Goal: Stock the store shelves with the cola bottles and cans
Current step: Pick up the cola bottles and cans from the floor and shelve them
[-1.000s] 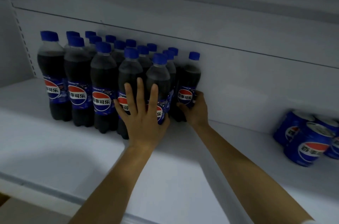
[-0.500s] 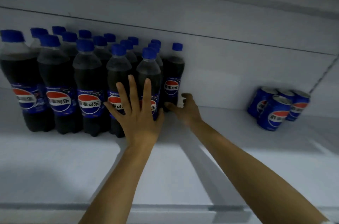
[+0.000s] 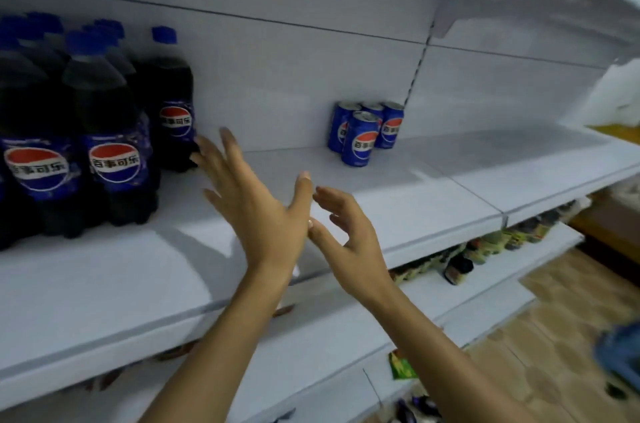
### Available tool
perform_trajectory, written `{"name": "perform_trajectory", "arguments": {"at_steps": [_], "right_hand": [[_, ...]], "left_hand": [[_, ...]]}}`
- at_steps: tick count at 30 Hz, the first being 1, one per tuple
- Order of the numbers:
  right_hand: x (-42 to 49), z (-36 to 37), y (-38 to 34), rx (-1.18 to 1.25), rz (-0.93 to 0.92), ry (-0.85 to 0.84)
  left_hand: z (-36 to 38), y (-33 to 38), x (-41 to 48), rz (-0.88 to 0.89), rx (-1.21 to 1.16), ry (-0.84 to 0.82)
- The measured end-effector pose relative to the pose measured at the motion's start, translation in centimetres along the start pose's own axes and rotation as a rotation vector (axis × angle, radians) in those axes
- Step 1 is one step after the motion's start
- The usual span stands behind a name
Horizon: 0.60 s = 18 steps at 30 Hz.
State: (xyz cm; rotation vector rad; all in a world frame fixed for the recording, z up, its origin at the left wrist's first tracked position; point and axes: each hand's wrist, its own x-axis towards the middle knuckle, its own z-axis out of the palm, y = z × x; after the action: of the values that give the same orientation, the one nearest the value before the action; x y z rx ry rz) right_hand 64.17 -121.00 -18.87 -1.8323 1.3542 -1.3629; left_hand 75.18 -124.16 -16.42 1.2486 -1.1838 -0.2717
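Observation:
Several cola bottles (image 3: 114, 131) with blue caps stand packed together at the left of the white shelf (image 3: 398, 200). A small cluster of blue cola cans (image 3: 360, 138) stands farther right on the same shelf, against the back wall. My left hand (image 3: 256, 204) hovers open over the shelf, fingers spread, its fingertips close to the rightmost bottle (image 3: 175, 110). My right hand (image 3: 346, 239) is open just right of it, fingers loosely curled, holding nothing. Both hands are off the bottles.
A shelf board runs overhead. Lower shelves (image 3: 485, 249) hold small packaged goods and jars. A tiled floor (image 3: 571, 336) shows at the lower right, with a blurred blue object (image 3: 620, 350) at the edge. White bags (image 3: 616, 93) sit at the far right.
Both hands let go of the bottles and drew back from the shelf toward me. The view swung right, so the bottles now sit at the left edge and the cans near the middle.

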Motion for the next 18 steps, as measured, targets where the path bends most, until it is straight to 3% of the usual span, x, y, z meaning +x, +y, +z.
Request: {"name": "perform_trajectory", "arguments": {"at_steps": [7, 11, 14, 18], "right_hand": [[-11.1, -14.1, 4.7, -0.095, 0.106, 0.198], [-21.1, -24.1, 8.4, -0.124, 0.273, 0.322], [-30.0, -31.0, 11.7, -0.102, 0.467, 0.47], [-40.5, -36.9, 15.9, -0.079, 0.745, 0.631]], "left_hand": [[8.4, 7.3, -15.4, -0.041, -0.188, -0.407], [12.7, 11.1, -27.2, -0.28, -0.4, -0.815], [14.7, 11.7, -35.9, -0.363, -0.384, -1.06], [15.4, 9.7, -43.3, -0.507, -0.199, -1.248]]}}
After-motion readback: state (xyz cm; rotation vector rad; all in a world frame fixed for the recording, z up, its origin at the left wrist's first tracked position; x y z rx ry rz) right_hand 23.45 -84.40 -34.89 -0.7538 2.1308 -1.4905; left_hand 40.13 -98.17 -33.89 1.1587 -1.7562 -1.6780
